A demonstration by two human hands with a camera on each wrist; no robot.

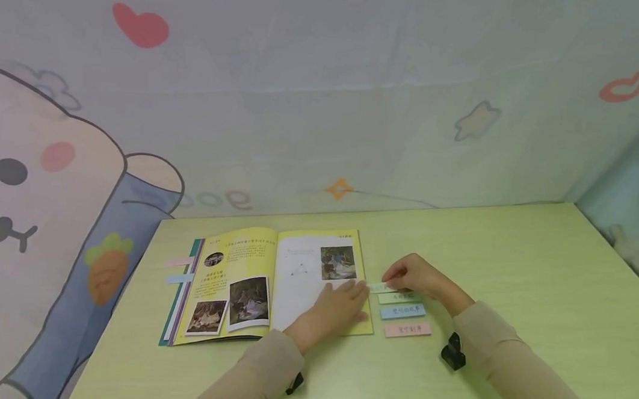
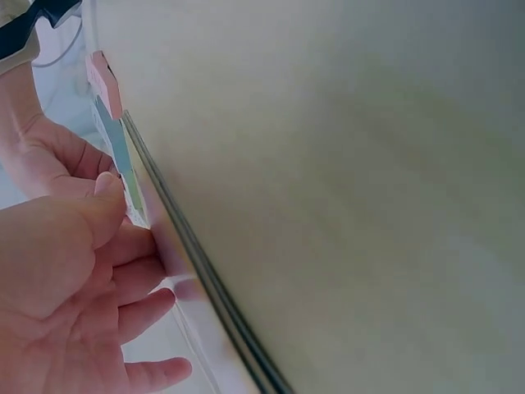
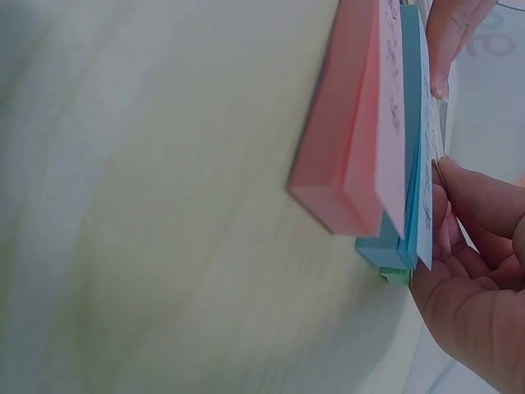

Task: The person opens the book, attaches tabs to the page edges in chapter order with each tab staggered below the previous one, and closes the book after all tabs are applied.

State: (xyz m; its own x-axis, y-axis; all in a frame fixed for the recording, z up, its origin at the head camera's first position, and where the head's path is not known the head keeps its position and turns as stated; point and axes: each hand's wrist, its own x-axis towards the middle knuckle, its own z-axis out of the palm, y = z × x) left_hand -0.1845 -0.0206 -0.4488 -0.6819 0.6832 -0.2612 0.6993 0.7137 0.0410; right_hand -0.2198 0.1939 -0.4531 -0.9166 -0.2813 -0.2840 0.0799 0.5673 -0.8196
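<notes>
The right hand (image 1: 410, 275) pinched a pale green sticky tab (image 1: 378, 287) at the open book's (image 1: 271, 284) right page edge, while the left hand (image 1: 341, 306) lay flat on that page. The tab looked feather-light and floppy (probably tacky underneath), best held by its free end.

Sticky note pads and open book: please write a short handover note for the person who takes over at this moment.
Left hand: fingers straight, resting flat on the right page of the open book, near its outer edge.
Right hand: pinches a pale sticky strip at the book's right edge.
Things: green pad, blue pad and pink pad lie in a column on the table, right of the book.
Done: a pink tab and a blue tab already stick out from the book's left side.
Left: the pinched strip is not yet clearly fixed to the page; whether it is stuck cannot be told.
</notes>
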